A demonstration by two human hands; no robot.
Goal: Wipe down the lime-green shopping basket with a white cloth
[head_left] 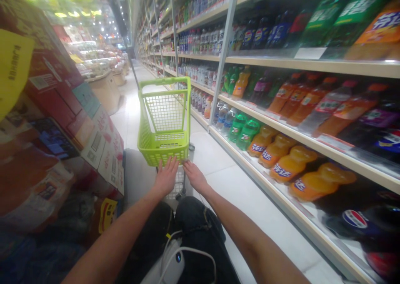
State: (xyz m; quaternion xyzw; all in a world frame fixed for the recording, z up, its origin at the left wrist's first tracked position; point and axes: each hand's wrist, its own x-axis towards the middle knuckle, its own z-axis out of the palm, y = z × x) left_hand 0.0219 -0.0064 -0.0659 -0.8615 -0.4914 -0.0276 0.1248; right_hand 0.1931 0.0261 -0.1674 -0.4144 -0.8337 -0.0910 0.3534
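Green basket cart [146, 150] in the aisle, just ahead of the knees. The left hand [167, 178] lies unclenched on its near wall; whether the right hand [195, 178] grasps the corner cannot be told. Contact seems made; any loading appears still undone. Bottom shelf [250, 166]: green bottles [248, 133] marked "7", orange bottles [286, 167] reading 芬达, a dark bottle [356, 218] with Pepsi's emblem. Yellow sign [14, 67]: illegible.

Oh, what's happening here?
A person in a store aisle has both hands at the near end of a green shopping cart. The left hand lies with its fingers against the basket's near wall; the right hand is at the corner beside it. Shelves of bottled drinks line the right side, printed boxes stand on the left, and a white device with a cable rests on the person's lap.
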